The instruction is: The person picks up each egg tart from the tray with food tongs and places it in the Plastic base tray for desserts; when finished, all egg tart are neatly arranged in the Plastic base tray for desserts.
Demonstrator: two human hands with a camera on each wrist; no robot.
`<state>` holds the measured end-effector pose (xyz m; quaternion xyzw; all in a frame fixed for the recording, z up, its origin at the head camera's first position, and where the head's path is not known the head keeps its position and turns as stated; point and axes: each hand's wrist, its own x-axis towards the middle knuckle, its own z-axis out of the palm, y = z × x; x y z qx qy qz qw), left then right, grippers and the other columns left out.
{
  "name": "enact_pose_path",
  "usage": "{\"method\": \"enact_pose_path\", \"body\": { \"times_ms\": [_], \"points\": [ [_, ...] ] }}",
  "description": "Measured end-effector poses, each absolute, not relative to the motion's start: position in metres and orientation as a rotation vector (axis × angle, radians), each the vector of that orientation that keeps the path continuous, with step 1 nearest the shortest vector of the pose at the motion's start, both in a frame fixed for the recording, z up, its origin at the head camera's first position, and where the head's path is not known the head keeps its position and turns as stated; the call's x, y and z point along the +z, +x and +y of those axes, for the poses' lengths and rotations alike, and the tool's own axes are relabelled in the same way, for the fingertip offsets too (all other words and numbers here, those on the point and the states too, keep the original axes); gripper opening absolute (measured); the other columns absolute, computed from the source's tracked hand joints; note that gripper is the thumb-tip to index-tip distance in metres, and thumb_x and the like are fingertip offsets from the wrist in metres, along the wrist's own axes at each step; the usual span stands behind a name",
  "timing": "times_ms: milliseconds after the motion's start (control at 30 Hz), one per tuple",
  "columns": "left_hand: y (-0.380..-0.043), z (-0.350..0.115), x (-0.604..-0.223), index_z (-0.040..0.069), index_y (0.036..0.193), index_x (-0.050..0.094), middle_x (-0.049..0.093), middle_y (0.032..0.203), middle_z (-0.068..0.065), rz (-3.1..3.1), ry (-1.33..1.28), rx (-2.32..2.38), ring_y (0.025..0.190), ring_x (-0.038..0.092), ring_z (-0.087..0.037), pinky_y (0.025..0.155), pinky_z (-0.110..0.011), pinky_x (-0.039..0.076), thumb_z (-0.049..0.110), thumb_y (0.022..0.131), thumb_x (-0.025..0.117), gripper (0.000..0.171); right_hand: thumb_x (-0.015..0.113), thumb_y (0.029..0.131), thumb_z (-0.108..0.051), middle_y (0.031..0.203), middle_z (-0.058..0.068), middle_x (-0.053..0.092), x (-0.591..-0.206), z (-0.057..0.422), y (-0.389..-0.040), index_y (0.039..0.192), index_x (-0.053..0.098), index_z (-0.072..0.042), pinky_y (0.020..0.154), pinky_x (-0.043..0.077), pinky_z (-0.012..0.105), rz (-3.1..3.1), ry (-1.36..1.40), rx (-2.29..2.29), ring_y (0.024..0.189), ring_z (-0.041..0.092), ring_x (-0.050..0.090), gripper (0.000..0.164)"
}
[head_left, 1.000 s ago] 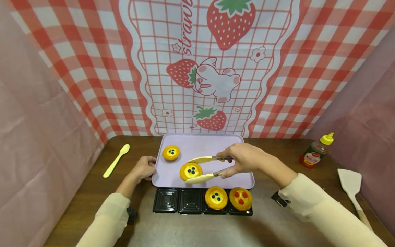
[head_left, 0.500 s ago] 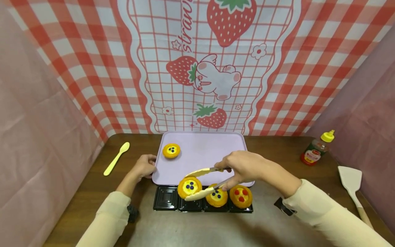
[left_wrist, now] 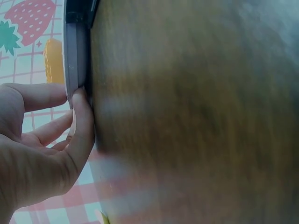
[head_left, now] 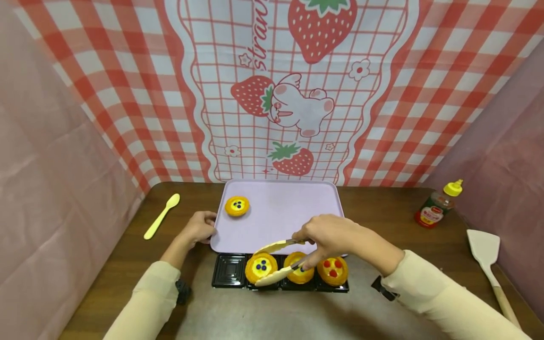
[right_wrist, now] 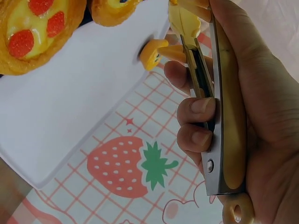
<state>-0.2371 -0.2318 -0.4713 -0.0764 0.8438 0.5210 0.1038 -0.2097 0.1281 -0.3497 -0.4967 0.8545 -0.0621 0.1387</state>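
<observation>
My right hand [head_left: 333,236] grips a pair of tongs [head_left: 276,276] with cream tips and a metal body; in the right wrist view its fingers curl round the handle [right_wrist: 232,116]. The tips flank a blueberry-topped egg tart [head_left: 260,267], which sits in the second compartment from the left of a black plastic tray [head_left: 229,271]. Another blueberry tart [head_left: 293,276], partly behind the tongs, and a red-topped tart [head_left: 333,271] occupy the compartments to the right. My left hand [head_left: 199,229] pinches the left edge of a lilac tray [head_left: 293,203]; the left wrist view shows thumb and finger on the rim.
One more blueberry tart [head_left: 237,206] lies at the lilac tray's upper left. A yellow spoon [head_left: 161,217] is at left. On the right are a sauce bottle [head_left: 433,210] and a white spatula [head_left: 484,248]. A strawberry-print cloth [head_left: 297,108] hangs behind.
The right hand has carried a blueberry tart in the tongs from the lilac tray toward me, down into the black tray's second compartment. The left hand has stayed at the lilac tray's edge.
</observation>
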Motion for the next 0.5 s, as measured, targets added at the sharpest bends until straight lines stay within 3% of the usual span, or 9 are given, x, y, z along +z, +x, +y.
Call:
{"method": "enact_pose_path", "body": {
  "times_ms": [500],
  "points": [
    [-0.236, -0.231, -0.468, -0.012, 0.133, 0.049, 0.053, 0.091, -0.013, 2.483, -0.242, 1.526, 0.072, 0.055, -0.019, 0.053, -0.033, 0.057, -0.011, 0.074, 0.057, 0.059, 0.081, 0.075, -0.052, 0.087, -0.012, 0.068, -0.362, 0.128, -0.212, 0.119, 0.072, -0.015, 0.061, 0.052, 0.028, 2.518, -1.434, -0.135, 0.071, 0.004, 0.057, 0.058]
  ]
}}
